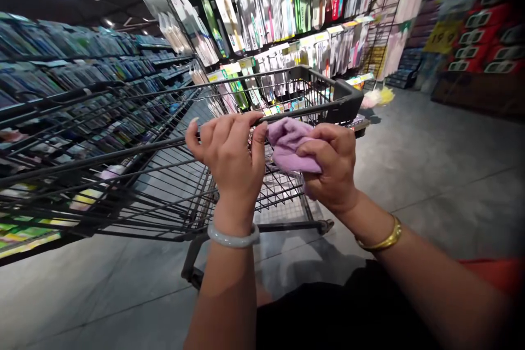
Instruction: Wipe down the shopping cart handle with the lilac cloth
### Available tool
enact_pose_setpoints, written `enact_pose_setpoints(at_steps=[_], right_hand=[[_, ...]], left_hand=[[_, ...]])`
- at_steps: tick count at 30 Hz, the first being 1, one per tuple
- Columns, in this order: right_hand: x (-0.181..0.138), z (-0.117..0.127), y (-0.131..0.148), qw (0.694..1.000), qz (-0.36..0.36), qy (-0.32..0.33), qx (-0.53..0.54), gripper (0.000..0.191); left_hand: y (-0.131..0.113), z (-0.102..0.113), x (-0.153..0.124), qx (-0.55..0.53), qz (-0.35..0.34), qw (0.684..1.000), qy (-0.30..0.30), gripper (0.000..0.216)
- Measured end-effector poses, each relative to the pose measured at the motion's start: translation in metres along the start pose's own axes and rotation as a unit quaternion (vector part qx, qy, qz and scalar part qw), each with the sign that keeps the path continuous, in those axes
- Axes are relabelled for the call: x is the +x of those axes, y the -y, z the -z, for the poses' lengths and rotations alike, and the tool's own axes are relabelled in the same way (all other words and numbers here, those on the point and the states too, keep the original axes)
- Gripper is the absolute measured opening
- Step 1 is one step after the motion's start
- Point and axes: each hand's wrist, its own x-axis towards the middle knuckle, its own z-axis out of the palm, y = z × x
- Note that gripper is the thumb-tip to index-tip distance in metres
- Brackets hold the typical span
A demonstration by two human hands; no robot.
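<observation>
A dark wire shopping cart point(143, 147) stands sideways before me. My left hand point(232, 147) has its fingers curled over the cart's top rim, its thumb beside a purple cloth. In my right hand point(334, 161) the bunched purple cloth point(293, 147) is gripped, pressed up near the same rim to the right of my left hand. Part of the cloth hangs below my right fist. The cart's handle corner point(348, 95) lies just beyond my right hand.
A rack of hanging packaged goods point(266, 11) rises behind the cart. Stocked shelves point(61, 60) run along the left. Red packages point(479, 38) are stacked at the right. Grey floor point(430, 175) spreads below, and a cart wheel point(326, 226) rests on it.
</observation>
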Motion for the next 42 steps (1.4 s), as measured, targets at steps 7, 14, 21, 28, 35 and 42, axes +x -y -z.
enact_pose_setpoints(at_steps=[7, 14, 21, 28, 35, 42], right_hand=[[-0.001, 0.0, -0.003, 0.994, 0.089, 0.056, -0.007, 0.018], [0.004, 0.007, -0.007, 0.999, 0.031, 0.033, -0.013, 0.023], [0.01, 0.016, -0.007, 1.0, 0.016, -0.009, 0.008, 0.022], [0.013, 0.019, 0.006, 0.989, 0.122, 0.08, -0.016, 0.015], [0.022, 0.023, 0.001, 0.999, 0.041, -0.025, -0.015, 0.017], [0.017, 0.02, 0.013, 0.994, 0.11, 0.018, 0.001, 0.016]], left_hand=[[0.006, -0.001, 0.003, -0.005, -0.001, 1.0, -0.006, 0.02], [0.009, 0.0, 0.003, 0.026, -0.002, 0.999, -0.03, 0.025], [0.02, 0.001, 0.005, 0.045, 0.027, 0.997, -0.06, 0.033], [0.024, 0.007, 0.006, 0.068, 0.082, 0.99, -0.088, 0.038], [-0.009, 0.006, 0.006, -0.052, -0.045, 0.997, 0.037, 0.027], [-0.004, 0.004, 0.006, -0.006, 0.0, 1.0, -0.004, 0.045]])
